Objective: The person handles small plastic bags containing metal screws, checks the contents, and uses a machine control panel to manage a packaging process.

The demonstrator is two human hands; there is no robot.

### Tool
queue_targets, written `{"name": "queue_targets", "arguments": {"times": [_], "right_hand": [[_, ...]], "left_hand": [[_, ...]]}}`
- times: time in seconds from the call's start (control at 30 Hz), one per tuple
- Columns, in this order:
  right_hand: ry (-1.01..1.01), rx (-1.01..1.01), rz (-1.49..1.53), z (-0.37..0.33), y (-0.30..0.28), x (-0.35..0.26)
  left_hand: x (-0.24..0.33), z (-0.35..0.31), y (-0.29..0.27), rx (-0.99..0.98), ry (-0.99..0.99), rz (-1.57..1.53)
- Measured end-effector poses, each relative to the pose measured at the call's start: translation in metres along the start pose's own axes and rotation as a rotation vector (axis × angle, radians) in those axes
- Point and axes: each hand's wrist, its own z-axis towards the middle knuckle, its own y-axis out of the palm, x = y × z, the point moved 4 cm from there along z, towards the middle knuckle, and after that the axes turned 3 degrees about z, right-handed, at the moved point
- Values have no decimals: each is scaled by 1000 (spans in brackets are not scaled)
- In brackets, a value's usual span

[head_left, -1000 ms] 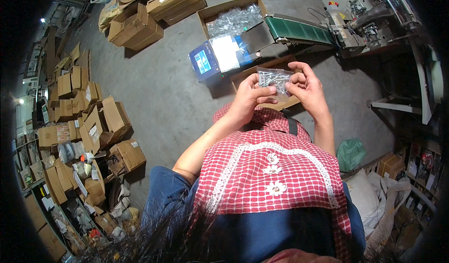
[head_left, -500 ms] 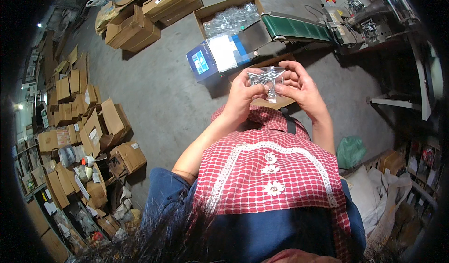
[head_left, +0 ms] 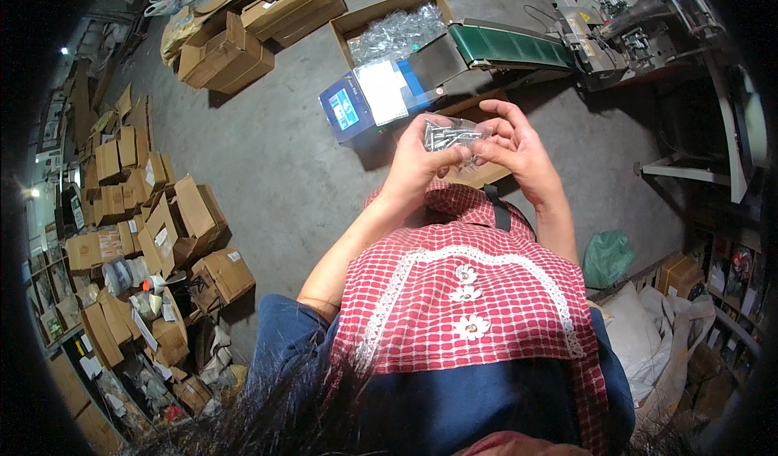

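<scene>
Plastic bag (head_left: pixel 451 137) sits between left fingers (head_left: pixel 446 158) and right fingers (head_left: pixel 497 154), both pinching it.

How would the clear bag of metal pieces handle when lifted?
The clear bag is probably floppy, its thin film creased between the left hand and right hand. Likely heavy for its size, given the many metal pieces. Lying at mixed angles, they may shift when tilted.

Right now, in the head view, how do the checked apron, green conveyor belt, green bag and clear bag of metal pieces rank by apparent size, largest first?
1. Checked apron
2. Green conveyor belt
3. Green bag and clear bag of metal pieces: too alike to rank
</scene>
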Motion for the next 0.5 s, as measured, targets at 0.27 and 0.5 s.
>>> {"name": "queue_targets", "arguments": {"times": [0.27,0.5], "right_hand": [[-56,56,60,-1,-10,-6],[-40,29,18,1,-9,-10]], "left_hand": [[6,-1,2,1,-40,-180],[17,-2,-2,-14,-28,-8]]}}
